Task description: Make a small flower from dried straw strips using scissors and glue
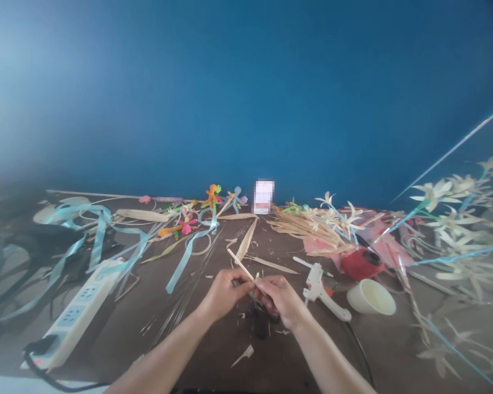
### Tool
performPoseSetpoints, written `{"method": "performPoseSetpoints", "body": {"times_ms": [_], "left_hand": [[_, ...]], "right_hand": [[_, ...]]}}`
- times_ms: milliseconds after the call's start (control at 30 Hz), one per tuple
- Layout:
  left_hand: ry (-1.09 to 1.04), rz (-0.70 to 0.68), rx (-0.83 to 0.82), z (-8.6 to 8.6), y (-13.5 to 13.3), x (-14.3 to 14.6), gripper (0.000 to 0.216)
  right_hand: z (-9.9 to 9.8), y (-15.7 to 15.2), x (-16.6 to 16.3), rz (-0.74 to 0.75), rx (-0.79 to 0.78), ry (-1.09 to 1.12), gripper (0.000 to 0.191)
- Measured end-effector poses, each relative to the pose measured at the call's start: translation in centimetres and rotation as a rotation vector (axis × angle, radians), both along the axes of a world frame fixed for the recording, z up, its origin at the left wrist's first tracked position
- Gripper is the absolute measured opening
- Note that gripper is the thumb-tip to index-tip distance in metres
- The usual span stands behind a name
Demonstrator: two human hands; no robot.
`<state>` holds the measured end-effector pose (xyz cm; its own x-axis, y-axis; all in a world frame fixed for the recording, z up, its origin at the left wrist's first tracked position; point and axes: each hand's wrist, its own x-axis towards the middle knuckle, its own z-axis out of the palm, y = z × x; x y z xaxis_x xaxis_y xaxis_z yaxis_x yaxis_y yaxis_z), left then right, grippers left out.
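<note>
A: What are the fingers doing?

B: The left hand (224, 293) has its fingers pinched around a thin pale strip (239, 264). The right hand (282, 298) has its own closed on the strip's lower end, close beside the left.

A: And where is the strip?

B: Above the middle of the table (213, 355), slanting, its free end pointing away and to the left.

A: Anything underneath?

B: A black object (259, 323), partly hidden by the right hand; I can't tell what it is. Pale scraps (243, 354) lie nearby.

A: Farther out, on the right?

B: A white glue gun (322, 295) lies near the right hand, then a white cup (371, 297), with a red spool-like object (362, 264) behind it. White flowers (433, 194) on blue stems spread along the far right.

A: And left?

B: Thin shiny strands (179, 303), light-blue ribbon (183, 266), and a white power strip (76, 312) with a black plug (41, 346) in its near end.

A: At the back?

B: Dry tan husks (308, 229), an orange fuzzy figure (212, 196) and a pixelated white rectangle (263, 197), before a blue wall (246, 93).
</note>
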<state>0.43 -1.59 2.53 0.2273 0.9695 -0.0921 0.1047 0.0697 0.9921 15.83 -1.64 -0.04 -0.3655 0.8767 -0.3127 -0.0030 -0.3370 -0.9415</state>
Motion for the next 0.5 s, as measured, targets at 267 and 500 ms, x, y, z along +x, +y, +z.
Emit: {"method": "performPoseSetpoints", "body": {"times_ms": [267,500], "left_hand": [[-0.015,-0.151,0.033,2.0,-1.1,-0.5,0.020],[0.019,-0.056,-0.014,1.4,-0.9,-0.5,0.019]], "right_hand": [[1.3,-1.5,1.0,0.139,-0.433,0.441,0.033],[2.6,-0.6,2.9,0.134,-0.458,0.435,0.032]]}}
